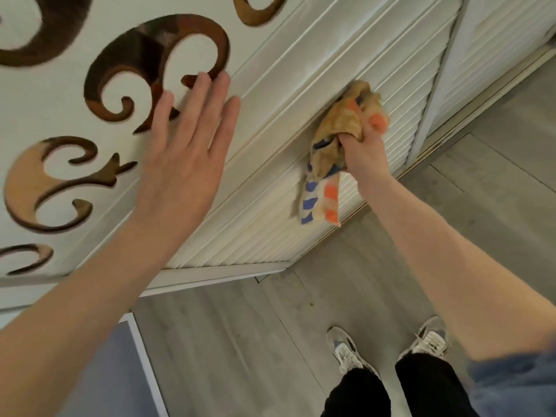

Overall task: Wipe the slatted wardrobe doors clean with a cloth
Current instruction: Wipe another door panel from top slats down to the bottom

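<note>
My right hand [365,145] grips a bunched yellow cloth [337,136] with orange and blue checks. It holds the cloth against the white slatted wardrobe door [400,85], near the door's left frame. A loose end of the cloth hangs down below my fist. My left hand [183,152] is spread with straight fingers in front of the white door panel [75,100] with brown scroll cut-outs; whether it touches the panel I cannot tell.
A second slatted door [493,34] lies further right, behind a diagonal frame bar. The grey wood-look floor [240,341] runs along the wardrobe's base rail. My two feet in pale trainers [349,350] stand close to the wardrobe.
</note>
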